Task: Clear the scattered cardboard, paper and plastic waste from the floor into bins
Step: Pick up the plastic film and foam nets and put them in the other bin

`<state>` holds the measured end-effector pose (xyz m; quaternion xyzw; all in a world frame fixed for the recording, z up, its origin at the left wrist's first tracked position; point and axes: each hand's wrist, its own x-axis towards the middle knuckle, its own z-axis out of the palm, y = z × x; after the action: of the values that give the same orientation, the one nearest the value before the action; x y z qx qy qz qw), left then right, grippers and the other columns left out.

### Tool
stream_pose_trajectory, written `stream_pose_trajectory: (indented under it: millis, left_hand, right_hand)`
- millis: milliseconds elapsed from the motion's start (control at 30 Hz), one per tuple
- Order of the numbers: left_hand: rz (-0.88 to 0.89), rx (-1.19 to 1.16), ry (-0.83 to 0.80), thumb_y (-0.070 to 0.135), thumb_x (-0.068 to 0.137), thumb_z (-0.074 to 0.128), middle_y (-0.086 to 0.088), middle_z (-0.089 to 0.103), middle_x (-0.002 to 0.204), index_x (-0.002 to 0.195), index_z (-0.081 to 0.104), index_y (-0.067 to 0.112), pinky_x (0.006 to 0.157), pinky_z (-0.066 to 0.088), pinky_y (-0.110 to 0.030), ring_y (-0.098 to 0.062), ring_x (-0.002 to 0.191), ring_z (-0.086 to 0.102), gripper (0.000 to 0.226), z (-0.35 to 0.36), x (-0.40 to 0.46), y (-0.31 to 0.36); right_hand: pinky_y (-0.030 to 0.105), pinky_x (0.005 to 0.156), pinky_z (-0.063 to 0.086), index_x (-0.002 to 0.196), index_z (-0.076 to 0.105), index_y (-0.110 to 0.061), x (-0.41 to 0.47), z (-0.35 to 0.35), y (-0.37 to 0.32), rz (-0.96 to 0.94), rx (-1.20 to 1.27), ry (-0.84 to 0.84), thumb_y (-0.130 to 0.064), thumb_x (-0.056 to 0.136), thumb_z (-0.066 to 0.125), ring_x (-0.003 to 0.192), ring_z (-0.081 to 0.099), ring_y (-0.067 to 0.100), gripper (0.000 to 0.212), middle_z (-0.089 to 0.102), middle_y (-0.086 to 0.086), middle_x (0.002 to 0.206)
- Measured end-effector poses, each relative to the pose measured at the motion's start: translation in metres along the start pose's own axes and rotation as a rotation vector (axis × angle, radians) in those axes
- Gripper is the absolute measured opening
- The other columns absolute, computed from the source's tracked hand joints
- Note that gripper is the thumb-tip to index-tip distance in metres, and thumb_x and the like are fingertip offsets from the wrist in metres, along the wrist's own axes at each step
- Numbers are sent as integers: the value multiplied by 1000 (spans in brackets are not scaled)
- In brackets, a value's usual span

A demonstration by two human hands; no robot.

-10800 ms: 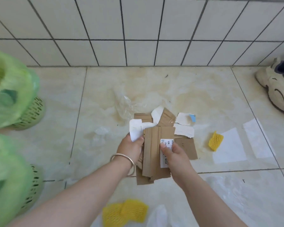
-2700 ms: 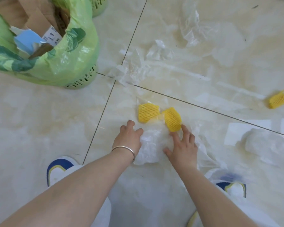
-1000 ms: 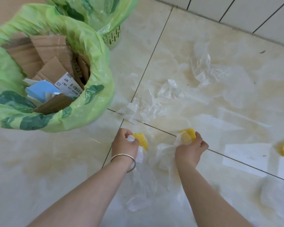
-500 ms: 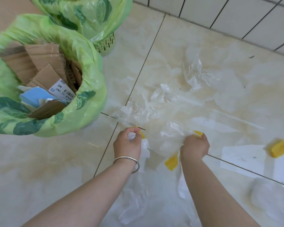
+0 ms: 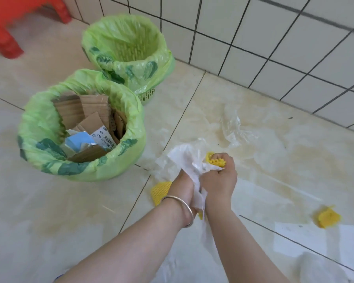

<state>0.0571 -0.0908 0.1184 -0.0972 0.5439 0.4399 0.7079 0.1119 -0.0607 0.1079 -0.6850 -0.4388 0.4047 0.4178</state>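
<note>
Hands meet just right of the nearer green-lined bin of cardboard scraps (image 5: 81,127). Left hand (image 5: 182,181) is closed on a crumpled wad of clear plastic film (image 5: 184,158); right hand (image 5: 218,177) is fisted around the same wad and a yellow foam fruit net (image 5: 216,161). The empty green-lined basket (image 5: 127,52) lies beyond that bin, up and left of both hands, the left arm nearer. Both forearms reach forward, wrists close together.

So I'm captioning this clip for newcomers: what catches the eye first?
Two bright green-lined bins at upper left: the near bin stuffed with cardboard, the far bin looking empty. At centre, the left hand and right hand bunch clear plastic and yellow foam netting.
</note>
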Motion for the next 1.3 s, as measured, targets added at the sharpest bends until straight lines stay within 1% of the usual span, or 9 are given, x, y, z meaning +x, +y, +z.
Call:
stream_pose_trajectory:
  millis: [133,300,433,567,633,733,867,1100,1300]
  left_hand:
    - [97,-16,-110,47,77,59,-3,68,85,108,63,14,74,47,-29,-18,82,66,45,5,0,23]
    - [259,-119,4,22,82,63,-2,53,60,67,48,19,64,41,-27,-17,54,52,21,17,-1,59]
    - [373,-218,79,9,86,55,-5,44,56,67,45,16,47,41,-20,-20,47,44,22,25,-4,111]
    - [551,-218,114,9,84,57,-7,55,74,84,53,18,65,46,-31,-24,64,54,10,32,-4,171]
    - [655,-192,145,5,82,57,-4,58,84,106,52,20,68,47,-30,-22,70,57,29,30,5,196]
    - [784,-51,174,0,80,56,-2,64,96,127,48,22,67,49,-26,-18,74,60,53,29,10,229]
    - [943,183,240,5,74,55,-2,63,103,114,50,29,80,50,-33,-24,85,59,47,22,24,275]
    - [1060,400,358,17,75,53,-14,53,124,131,45,17,96,48,-42,-30,105,57,56,-2,84,350]
    - [691,1015,401,27,82,58,-10,17,156,150,0,30,114,27,-49,-38,141,24,90,-20,122,377]
  right_hand:
    - [14,51,30,60,36,-26,1,10,-4,-378,-274,-135,1,66,38,61,32,13,27,36,-10,70]
    - [27,58,30,76,62,-8,23,32,-25,-657,-560,-40,-13,57,29,77,31,16,38,59,4,77]
    - [25,79,34,120,50,-12,27,49,-65,-343,-279,-289,-26,66,35,99,38,14,58,42,-2,116]
    - [25,76,38,134,38,-23,35,70,-106,-34,-155,-459,-65,70,43,99,55,17,77,56,0,113]
    - [26,66,42,130,41,-28,47,85,-123,111,-121,-510,-47,88,48,79,57,10,47,56,-6,86]
    - [31,73,47,121,48,-31,71,116,-147,157,-6,-512,-20,93,44,82,60,16,31,58,-7,86]
    - [28,61,39,94,55,-30,93,156,-175,137,211,-502,-8,88,40,68,53,16,28,57,0,74]
    - [37,93,49,96,64,-28,139,232,-206,-153,214,-554,-8,93,41,94,58,22,30,62,1,103]
    - [28,106,32,138,44,-15,165,264,-188,-264,-458,-689,-6,94,37,136,37,23,46,35,5,150]
